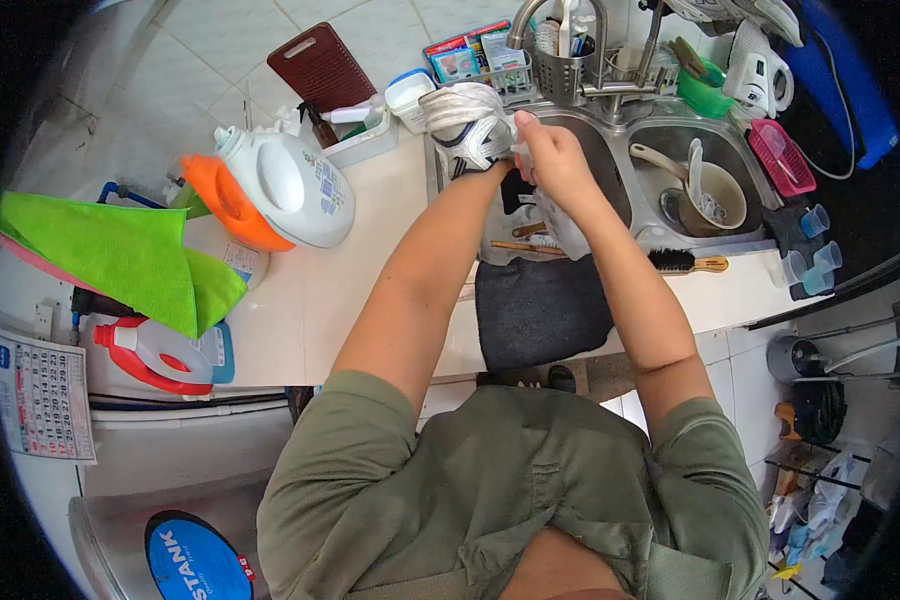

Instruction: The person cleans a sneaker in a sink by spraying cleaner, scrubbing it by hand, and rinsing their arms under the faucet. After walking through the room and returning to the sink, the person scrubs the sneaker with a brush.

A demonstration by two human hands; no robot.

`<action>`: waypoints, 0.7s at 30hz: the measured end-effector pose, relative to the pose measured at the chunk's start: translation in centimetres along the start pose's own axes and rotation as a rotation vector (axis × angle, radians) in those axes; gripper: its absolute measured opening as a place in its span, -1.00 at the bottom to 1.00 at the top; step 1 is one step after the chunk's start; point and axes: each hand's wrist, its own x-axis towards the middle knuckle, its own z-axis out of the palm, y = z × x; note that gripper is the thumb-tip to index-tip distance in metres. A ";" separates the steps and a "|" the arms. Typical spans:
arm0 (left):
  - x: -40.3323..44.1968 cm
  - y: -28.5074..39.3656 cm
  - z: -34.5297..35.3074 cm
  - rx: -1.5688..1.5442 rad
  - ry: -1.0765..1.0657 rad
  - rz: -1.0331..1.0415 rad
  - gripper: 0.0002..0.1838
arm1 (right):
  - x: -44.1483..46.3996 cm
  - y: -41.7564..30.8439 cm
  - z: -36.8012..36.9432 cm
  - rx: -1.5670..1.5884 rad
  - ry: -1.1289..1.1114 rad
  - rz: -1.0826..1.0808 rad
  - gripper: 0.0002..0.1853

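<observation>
A white and grey shoe (467, 125) is held over the left edge of the left sink basin (610, 165). My left arm reaches up to it, and the left hand is hidden inside or behind the shoe. Just right of the shoe, my right hand (553, 160) is closed around a translucent, whitish plastic piece (562, 222) that hangs below it. Beneath the hands lie a wooden-handled brush (528, 247) and a dark item (516, 192). A dark grey cloth (540, 315) drapes over the counter's front edge.
Detergent bottles (300, 190) stand at the left beside a green cloth (120, 250). The right basin holds a pot (715, 200) with utensils. A black-bristled brush (685, 262) lies in front of it, near small blue cups (818, 280). The faucet (604, 60) rises behind the basins.
</observation>
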 end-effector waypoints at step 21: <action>1.8 0.3 1.1 -0.426 0.099 -0.023 -0.77 | 0.9 -3.6 -1.1 -0.097 0.177 -0.173 -0.45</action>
